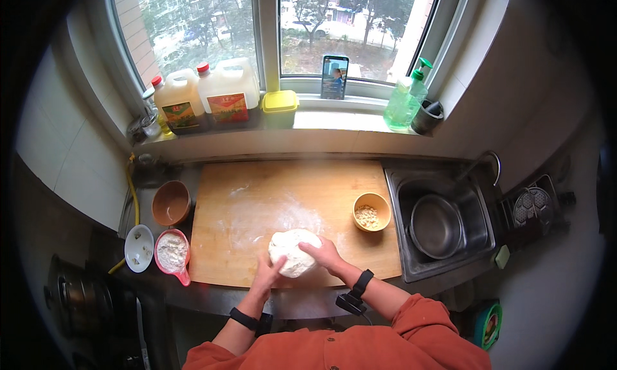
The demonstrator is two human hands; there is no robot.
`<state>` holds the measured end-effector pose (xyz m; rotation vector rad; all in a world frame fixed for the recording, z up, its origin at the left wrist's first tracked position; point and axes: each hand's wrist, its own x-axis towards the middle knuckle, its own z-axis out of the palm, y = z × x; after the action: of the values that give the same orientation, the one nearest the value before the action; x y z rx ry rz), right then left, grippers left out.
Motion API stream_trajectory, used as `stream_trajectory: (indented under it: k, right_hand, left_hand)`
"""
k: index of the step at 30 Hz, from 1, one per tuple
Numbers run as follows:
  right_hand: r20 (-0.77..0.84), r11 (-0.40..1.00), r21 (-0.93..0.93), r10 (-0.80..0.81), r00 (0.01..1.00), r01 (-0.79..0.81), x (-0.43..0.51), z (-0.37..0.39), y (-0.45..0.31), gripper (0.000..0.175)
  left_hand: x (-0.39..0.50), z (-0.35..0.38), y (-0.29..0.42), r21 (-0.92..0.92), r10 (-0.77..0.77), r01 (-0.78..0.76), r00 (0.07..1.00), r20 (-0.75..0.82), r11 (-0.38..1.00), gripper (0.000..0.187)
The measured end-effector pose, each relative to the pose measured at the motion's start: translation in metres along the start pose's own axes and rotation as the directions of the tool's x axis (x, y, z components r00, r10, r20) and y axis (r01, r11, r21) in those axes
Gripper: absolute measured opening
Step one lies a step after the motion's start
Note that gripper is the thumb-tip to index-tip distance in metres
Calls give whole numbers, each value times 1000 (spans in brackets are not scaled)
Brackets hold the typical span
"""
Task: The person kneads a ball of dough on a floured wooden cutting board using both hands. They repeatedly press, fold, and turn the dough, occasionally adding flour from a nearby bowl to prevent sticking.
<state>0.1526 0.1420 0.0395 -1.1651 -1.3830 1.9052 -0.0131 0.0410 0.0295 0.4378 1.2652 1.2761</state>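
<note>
Between my two hands is a rounded lump of white dough (292,247), near the front edge of a wooden board (221,187). My left hand (266,276) cups its lower left side, thumb laid against it. On the right side, my right hand (325,254) grips it with the thumb on top. The undersides of my fingers are hidden, and I cannot tell whether the dough rests on the board. White flour (299,215) is smeared over the wood just beyond it.
A yellow bowl (381,205) of chopped pale bits stands on the board's right. Left of the board are a brown bowl (168,206), a white bowl (137,256) and a pink-rimmed scoop of flour (172,252). A metal pot (436,227) sits in the sink (409,271). A phone (334,77) leans at the window.
</note>
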Motion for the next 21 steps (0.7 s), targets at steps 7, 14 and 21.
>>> stream_trajectory:
  k: [7, 14, 21]
  right_hand:
    - [127, 985, -107, -122, 984, 136, -3, 1, -38, 52]
    - [437, 807, 540, -25, 899, -239, -12, 8, -40, 70]
    - [388, 874, 442, 18, 921, -203, -15, 7, -42, 65]
  left_hand:
    - [14, 22, 31, -20, 297, -298, 954, -51, 954, 48]
    - [5, 32, 44, -529, 71, 71, 967, 244, 845, 60]
    - [4, 28, 56, -636, 109, 87, 959, 262, 767, 62]
